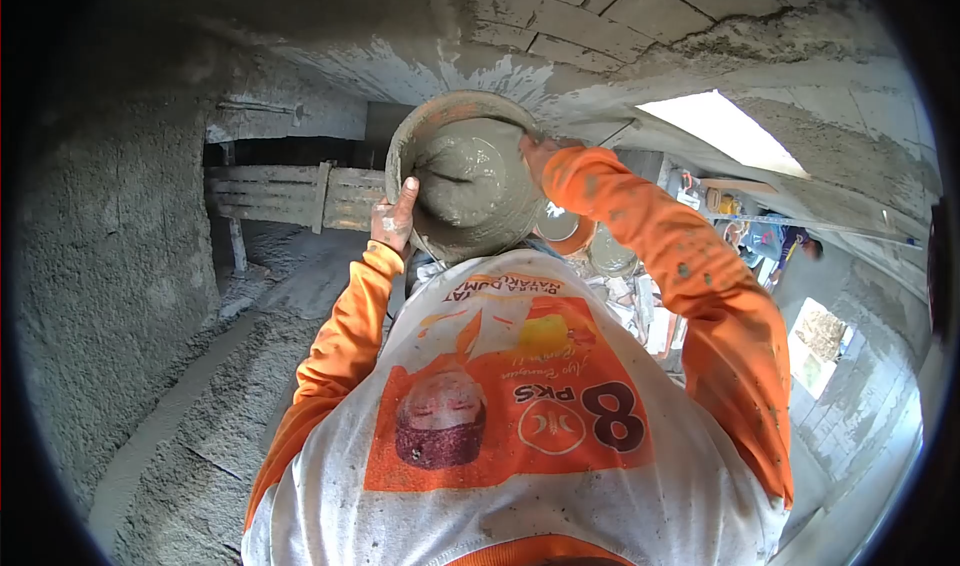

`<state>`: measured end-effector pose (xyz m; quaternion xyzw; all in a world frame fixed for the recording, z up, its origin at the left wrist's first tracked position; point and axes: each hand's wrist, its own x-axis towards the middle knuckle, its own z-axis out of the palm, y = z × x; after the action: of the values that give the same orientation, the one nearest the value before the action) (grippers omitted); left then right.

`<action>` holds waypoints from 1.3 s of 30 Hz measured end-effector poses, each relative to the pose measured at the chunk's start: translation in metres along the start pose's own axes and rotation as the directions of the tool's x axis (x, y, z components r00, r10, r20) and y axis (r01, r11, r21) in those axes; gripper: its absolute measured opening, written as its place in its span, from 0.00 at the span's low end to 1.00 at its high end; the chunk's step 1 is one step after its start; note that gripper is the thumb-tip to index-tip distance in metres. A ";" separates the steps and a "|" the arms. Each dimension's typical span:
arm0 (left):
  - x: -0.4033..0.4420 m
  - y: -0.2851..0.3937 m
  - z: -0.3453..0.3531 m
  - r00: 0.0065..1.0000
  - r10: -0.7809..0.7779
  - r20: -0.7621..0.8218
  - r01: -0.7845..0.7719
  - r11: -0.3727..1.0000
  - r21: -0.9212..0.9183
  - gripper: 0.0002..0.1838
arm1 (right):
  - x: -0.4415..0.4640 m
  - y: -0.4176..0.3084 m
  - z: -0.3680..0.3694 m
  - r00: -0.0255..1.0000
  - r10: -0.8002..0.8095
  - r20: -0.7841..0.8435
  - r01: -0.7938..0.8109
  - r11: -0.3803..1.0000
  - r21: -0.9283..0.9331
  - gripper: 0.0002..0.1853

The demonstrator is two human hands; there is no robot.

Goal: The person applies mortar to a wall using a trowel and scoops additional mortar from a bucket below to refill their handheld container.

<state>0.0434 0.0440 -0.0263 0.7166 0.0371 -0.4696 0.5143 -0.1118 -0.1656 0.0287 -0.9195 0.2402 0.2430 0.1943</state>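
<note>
Mortar-caked bucket (418, 126) is held between both hands, in front of the wearer's chest. Left to right: wooden planks (265, 191); the left hand (392, 223), clamped on the rim, thumb inside; wet mortar (475, 191) in the bucket; the right hand (539, 158), fingers clamped on the opposite rim; an orange container (577, 241) near the right sleeve (665, 228).

Mortar (485, 191) lies in the tub (399, 161), with planks (265, 191) left of it and a bucket (563, 228) to its right

We grip with our left hand (391, 224), thumb (408, 196) pointing up; our right hand (540, 156) grips too, its forearm (625, 201) slanting inward.
</note>
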 end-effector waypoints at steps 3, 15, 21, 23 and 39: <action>0.009 -0.011 -0.002 0.999 -0.031 -0.040 0.035 0.995 0.092 0.31 | 0.030 -0.017 0.063 0.990 0.142 -0.010 -0.141 0.968 -0.209 0.17; -0.005 0.001 0.004 0.987 0.159 0.017 -0.154 0.912 0.380 0.34 | 0.021 -0.017 0.004 0.987 0.113 0.117 -0.084 0.971 -0.225 0.19; -0.003 0.005 0.004 0.991 0.130 -0.038 -0.108 0.928 0.356 0.35 | -0.016 -0.019 0.007 0.905 -0.125 0.407 0.097 0.991 0.088 0.21; 0.007 -0.001 -0.005 1.000 0.016 -0.026 -0.006 0.935 0.356 0.36 | -0.009 -0.015 0.004 0.980 -0.001 0.197 -0.012 0.998 0.069 0.19; 0.029 -0.026 -0.016 0.983 0.134 -0.128 -0.117 0.984 0.133 0.46 | 0.052 -0.008 0.093 0.940 0.279 0.198 -0.297 0.952 0.072 0.16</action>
<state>0.0562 0.0559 -0.0650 0.7786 -0.0025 -0.3875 0.4935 -0.1002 -0.1328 -0.0722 -0.8368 0.3650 0.3411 0.2241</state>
